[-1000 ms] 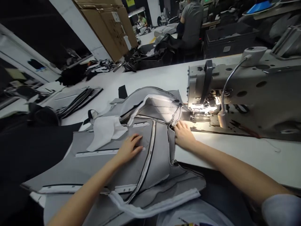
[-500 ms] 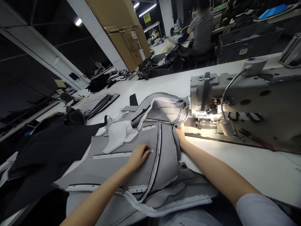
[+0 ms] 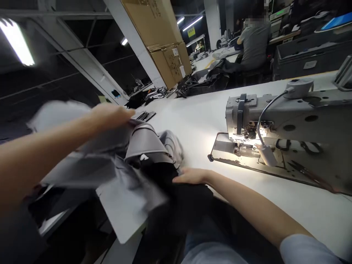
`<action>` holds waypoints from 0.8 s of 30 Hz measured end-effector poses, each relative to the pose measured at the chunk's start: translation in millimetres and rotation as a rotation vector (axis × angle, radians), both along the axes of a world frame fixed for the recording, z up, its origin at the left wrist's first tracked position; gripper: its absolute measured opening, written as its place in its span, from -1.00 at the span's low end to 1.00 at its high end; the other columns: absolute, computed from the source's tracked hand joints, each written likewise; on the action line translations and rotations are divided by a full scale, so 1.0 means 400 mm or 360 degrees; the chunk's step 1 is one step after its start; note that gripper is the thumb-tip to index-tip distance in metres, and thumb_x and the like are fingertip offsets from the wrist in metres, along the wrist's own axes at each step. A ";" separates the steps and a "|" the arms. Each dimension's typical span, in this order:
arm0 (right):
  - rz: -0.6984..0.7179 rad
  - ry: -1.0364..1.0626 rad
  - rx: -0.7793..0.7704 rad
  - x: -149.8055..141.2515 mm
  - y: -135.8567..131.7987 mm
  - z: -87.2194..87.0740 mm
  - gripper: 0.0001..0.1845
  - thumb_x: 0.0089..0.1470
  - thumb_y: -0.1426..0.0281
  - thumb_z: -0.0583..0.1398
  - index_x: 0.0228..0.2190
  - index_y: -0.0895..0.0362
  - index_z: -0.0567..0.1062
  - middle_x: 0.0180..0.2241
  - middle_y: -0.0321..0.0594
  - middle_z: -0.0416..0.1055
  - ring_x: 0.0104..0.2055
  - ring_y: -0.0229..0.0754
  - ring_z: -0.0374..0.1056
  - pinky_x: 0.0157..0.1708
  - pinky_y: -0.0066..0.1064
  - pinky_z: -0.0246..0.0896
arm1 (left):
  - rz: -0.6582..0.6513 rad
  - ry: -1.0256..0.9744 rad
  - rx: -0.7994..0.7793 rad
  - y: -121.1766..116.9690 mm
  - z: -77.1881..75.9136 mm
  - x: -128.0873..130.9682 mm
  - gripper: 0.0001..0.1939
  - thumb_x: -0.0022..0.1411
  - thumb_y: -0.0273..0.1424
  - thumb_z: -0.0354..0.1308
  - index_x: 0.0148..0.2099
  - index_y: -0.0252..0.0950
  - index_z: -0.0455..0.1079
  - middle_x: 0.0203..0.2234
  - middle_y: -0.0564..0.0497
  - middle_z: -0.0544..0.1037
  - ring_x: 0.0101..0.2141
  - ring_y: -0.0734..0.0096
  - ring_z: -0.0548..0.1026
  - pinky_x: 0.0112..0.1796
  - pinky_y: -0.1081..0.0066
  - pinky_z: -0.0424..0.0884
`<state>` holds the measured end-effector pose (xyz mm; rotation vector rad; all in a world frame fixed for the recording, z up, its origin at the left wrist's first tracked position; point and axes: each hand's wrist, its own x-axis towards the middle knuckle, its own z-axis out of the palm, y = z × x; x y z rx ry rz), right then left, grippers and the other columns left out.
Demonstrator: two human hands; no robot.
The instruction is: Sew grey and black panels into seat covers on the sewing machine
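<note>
A large grey sewn fabric cover (image 3: 147, 141) with dark piped seams is bunched and partly lifted in front of me, its left side smeared by motion. My left hand (image 3: 112, 114) is raised at the left, closed on the cover's upper part; its fingertips are blurred. Lower down and nearer the middle, my right hand (image 3: 192, 176) grips the cover's right edge beside its black side. Some of its fingers are hidden by the cloth. The sewing machine (image 3: 244, 124) stands to the right with its lamp lit, apart from both hands and the fabric.
The white table (image 3: 198, 113) runs under the machine. Scissors (image 3: 310, 174) lie on the machine bed at the right. Behind are stacked cardboard boxes (image 3: 173, 62), a dark bin (image 3: 302, 58) and a seated person (image 3: 255, 46). Dark fabric pieces (image 3: 209, 75) are heaped beyond the table.
The cover, earlier spread flat beside the machine, has been pulled left and lifted, turning over to show a black side. My left hand has risen leftwards; my right has drawn back from the machine.
</note>
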<state>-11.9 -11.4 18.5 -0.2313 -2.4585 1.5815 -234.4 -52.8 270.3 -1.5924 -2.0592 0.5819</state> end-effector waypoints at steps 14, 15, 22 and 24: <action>-0.1208 -0.0881 0.1292 0.190 0.197 -0.155 -0.50 0.33 0.41 -0.13 0.24 0.13 0.23 -0.20 0.00 0.50 -0.10 0.04 0.41 -0.13 -0.21 0.18 | -0.0644 -0.0424 0.0248 0.482 -0.503 0.178 -0.66 0.26 -0.46 0.13 0.07 -0.42 0.36 0.01 -0.32 0.46 0.08 0.02 0.39 0.09 0.14 0.29; -0.1261 -0.0839 0.1394 0.190 0.205 -0.165 -0.48 0.31 0.43 -0.11 0.26 0.12 0.19 -0.18 -0.03 0.49 -0.09 0.02 0.38 -0.13 -0.23 0.16 | -0.0614 -0.0482 0.0406 0.503 -0.540 0.178 -0.62 0.30 -0.51 0.01 0.15 -0.44 0.30 0.11 -0.38 0.37 0.16 0.00 0.32 0.14 0.08 0.23; -0.1403 -0.0496 0.1676 0.166 0.229 -0.204 -0.46 0.19 0.51 0.00 0.20 0.13 0.30 -0.17 -0.07 0.42 -0.18 -0.05 0.30 -0.19 -0.27 0.14 | -0.0749 -0.0951 0.0445 0.385 -0.624 -0.053 -0.30 0.29 -0.25 0.03 0.38 -0.40 -0.03 0.33 -0.33 0.05 0.32 -0.05 0.02 0.26 0.00 0.03; -0.1369 -0.0388 0.1677 0.153 0.222 -0.204 -0.43 0.16 0.55 0.00 0.19 0.13 0.30 -0.12 -0.06 0.41 -0.17 -0.05 0.28 -0.18 -0.26 0.14 | -0.0581 -0.0908 0.0138 0.313 -0.627 -0.146 -0.23 0.24 -0.14 0.06 0.37 -0.39 0.00 0.31 -0.32 0.11 0.30 -0.09 0.08 0.25 -0.03 0.04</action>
